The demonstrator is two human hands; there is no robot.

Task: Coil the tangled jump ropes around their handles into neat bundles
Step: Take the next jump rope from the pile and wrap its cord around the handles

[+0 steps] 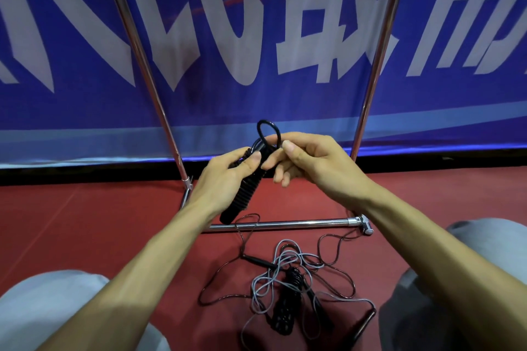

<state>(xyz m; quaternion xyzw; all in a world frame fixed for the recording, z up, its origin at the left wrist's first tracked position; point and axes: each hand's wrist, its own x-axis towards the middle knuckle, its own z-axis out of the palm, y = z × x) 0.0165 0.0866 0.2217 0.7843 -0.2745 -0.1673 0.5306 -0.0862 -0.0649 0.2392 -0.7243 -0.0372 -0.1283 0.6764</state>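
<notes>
Left hand point(225, 179) grips the tilted black rope-wound handle bundle point(242, 196), right hand point(316, 162) at its 2 o'clock pinches the bundle's black rope loop point(266, 121), with tangled grey and black ropes point(291, 288) on the red floor point(114, 222) at 6 o'clock.

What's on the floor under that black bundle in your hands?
Below the black bundle, a tangle of loose ropes lies on the red floor: grey and thin dark cords around a black coiled rope, near a metal bar. The pile hides how the cords cross underneath.
</notes>
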